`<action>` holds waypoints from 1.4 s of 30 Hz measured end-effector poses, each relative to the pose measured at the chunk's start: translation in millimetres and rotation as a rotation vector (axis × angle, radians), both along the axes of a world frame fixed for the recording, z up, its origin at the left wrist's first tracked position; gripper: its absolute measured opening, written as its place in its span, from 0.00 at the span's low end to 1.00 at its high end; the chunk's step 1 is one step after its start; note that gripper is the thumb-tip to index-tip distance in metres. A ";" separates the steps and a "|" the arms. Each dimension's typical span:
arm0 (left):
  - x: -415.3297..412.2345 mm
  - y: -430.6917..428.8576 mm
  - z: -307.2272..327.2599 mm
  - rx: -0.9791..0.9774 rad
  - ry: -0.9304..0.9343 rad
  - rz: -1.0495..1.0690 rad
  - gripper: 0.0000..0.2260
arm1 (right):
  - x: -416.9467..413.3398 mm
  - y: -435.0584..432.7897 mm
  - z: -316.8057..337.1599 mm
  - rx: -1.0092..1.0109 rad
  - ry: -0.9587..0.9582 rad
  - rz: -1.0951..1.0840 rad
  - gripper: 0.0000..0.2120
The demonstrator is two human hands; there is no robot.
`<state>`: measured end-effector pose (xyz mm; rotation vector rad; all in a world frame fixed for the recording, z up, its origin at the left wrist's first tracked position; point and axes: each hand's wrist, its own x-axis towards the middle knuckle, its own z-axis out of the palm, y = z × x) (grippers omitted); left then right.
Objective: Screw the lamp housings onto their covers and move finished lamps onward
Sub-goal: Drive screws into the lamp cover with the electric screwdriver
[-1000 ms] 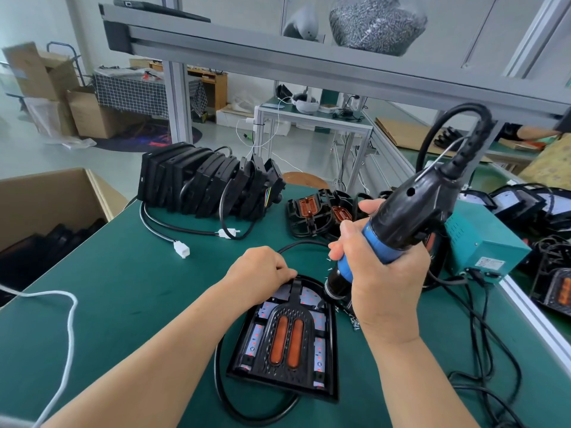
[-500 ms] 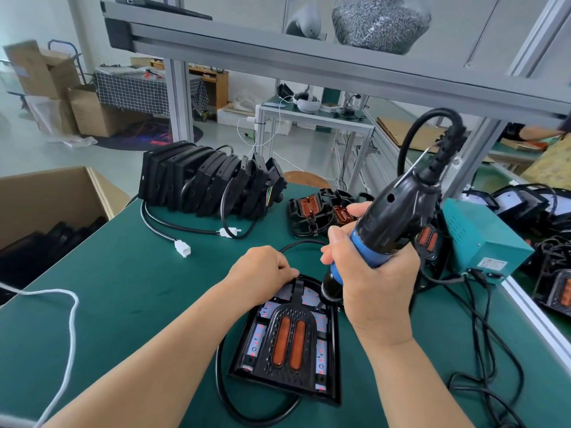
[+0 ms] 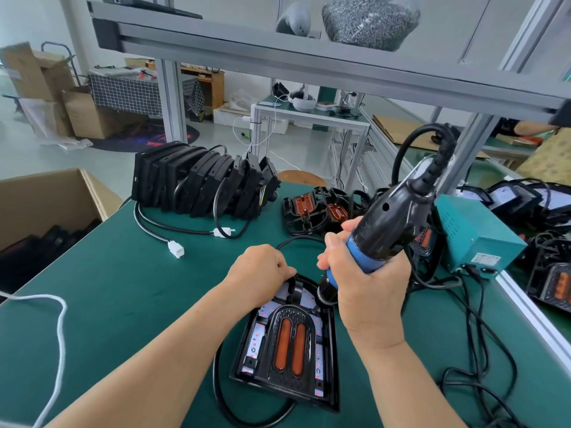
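Seems mid-batch. Steadying with left hand [image 3: 262, 267], fingers curled on far end of black arched lamp housing with orange inserts [image 3: 290, 344], near centre of green bench [image 3: 123, 304]. Clamping right hand [image 3: 367, 291] round black-and-blue electric screwdriver [image 3: 386, 230], tip at housing's far-right corner. Already standing far left: row of black lamps [image 3: 200, 186]; waiting far centre: open black housings [image 3: 309, 211]. Cannot read small label on teal metal box [image 3: 472, 239], right

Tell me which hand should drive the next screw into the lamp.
Right. The right hand grips the black-and-blue electric screwdriver, whose nose points down at the far right corner of the black plastic lamp housing. The left hand holds that housing's far edge, apparently steadying it.
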<state>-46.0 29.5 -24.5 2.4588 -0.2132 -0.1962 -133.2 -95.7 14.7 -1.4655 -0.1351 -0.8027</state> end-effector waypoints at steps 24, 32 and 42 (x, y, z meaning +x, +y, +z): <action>-9.2 50.1 -10.1 0.153 -0.034 0.307 0.18 | 23.9 -31.4 13.5 0.422 -0.130 -0.037 0.19; -19.1 45.4 23.9 0.376 -0.306 0.149 0.11 | 21.4 -35.2 21.4 0.413 -0.174 -0.061 0.17; 9.4 -51.9 39.1 0.482 0.001 -0.345 0.13 | 23.5 -47.2 18.5 0.386 -0.171 -0.123 0.15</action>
